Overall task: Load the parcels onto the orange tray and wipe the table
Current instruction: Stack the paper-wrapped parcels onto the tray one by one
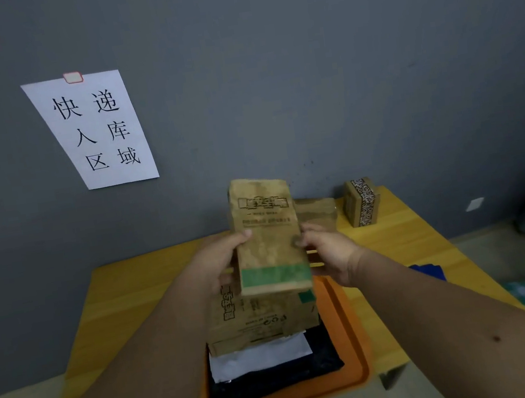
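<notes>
I am holding the light, stiff cardboard parcel [268, 235] by its side edges, left hand [220, 265] and right hand [325, 250] fingers curled around it, above the orange tray [350, 355].

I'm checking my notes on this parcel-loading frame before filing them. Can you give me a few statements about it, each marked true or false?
1. Both hands, left hand and right hand, hold the brown parcel. True.
2. The orange tray is empty. False: it already holds parcels.
3. A patterned small box stands on the table. True.
4. The held parcel lies flat on the table. False: it is held above the tray.
</notes>
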